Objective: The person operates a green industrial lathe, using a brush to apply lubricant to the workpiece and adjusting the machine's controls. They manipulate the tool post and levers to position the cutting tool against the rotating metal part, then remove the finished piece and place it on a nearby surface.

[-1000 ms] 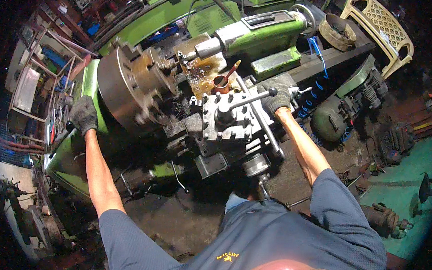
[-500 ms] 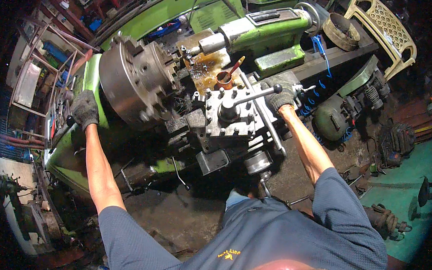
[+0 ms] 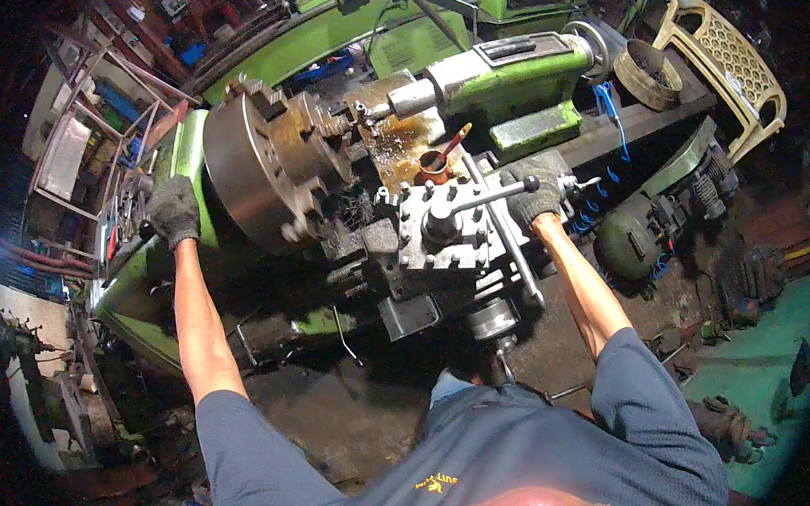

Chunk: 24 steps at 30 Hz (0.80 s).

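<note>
My left hand (image 3: 174,213), in a dark grey knitted glove, is closed around a lever on the green headstock (image 3: 193,140); the lever's black knob (image 3: 146,230) sticks out beside it. My gloved right hand (image 3: 532,193) rests with bent fingers at the right end of the slide behind the tool post (image 3: 441,224); what its fingers grip is hidden. A tool post handle (image 3: 503,193) with a black ball end crosses in front of that hand. Between my hands is the large steel lathe chuck (image 3: 250,174). A reddish pot (image 3: 433,167) with a brush (image 3: 456,141) stands behind the tool post.
The green tailstock (image 3: 515,78) with its handwheel (image 3: 588,49) stands at the back right. Beside it are a round tin (image 3: 647,73) and a beige plastic chair (image 3: 730,71). A coiled blue hose (image 3: 589,208) hangs near a green tank (image 3: 624,240). Metal chips lie by the chuck.
The whole view has shifted slightly, so the machine appears a little lower and further right. The chuck's jaws show in a different position. Both hands keep their places on the lathe.
</note>
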Tool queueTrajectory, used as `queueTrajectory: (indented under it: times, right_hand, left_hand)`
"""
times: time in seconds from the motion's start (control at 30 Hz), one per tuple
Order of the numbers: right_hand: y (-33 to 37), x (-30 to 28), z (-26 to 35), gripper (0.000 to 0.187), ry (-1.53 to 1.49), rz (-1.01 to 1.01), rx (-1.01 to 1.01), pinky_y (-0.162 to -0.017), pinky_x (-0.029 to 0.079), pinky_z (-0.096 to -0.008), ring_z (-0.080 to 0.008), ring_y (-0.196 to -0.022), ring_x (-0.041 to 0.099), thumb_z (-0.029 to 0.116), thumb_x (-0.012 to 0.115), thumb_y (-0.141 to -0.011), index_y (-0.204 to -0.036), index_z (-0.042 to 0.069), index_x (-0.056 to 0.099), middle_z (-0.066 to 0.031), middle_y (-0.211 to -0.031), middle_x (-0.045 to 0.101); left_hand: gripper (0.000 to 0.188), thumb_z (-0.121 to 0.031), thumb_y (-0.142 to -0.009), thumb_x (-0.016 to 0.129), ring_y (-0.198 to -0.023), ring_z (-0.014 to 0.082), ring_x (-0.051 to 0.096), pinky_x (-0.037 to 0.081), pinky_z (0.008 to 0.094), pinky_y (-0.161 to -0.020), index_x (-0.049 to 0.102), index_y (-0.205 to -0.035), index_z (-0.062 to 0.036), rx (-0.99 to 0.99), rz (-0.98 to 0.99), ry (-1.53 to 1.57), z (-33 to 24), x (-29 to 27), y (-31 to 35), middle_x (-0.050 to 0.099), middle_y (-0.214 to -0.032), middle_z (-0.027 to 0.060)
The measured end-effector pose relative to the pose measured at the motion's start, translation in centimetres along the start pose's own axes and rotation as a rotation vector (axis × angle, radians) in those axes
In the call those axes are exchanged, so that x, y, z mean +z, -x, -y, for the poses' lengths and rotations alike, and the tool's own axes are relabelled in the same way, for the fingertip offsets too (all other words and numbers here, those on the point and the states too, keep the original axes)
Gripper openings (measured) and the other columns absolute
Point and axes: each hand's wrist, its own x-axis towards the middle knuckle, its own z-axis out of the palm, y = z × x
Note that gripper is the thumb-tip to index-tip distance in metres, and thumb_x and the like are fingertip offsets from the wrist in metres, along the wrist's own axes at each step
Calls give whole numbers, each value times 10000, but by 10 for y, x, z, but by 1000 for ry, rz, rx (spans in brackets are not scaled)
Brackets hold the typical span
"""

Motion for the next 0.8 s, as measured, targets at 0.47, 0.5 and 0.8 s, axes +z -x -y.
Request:
queueTrajectory:
  times: [0.47,0.5,0.8]
  right_hand:
    - [-1,4,-5,162,-35,5,-2,-892,514,-421,-320,-953,667,217,613,-824,-913,165,738,-100,-913,714]
    - [-1,5,-7,159,-53,5,-3,-892,515,-419,-318,-954,667,219,613,-825,-909,164,735,-97,-912,714]
    - [0,-8,2,177,-27,35,5,-900,505,-425,-313,-1000,653,251,587,-873,-917,145,722,-98,-966,714]
  left_hand:
    - [373,-349,-970,514,-701,351,650,492,481,-649,652,-736,-93,84,14,-49,3,0,0,661,-746,159]
    - [373,-352,-974,507,-702,350,650,491,480,-646,653,-745,-95,100,10,-54,4,2,0,661,-749,156]
    - [356,-368,-975,502,-706,347,650,488,482,-628,644,-773,-111,72,25,-68,5,5,4,658,-759,142]
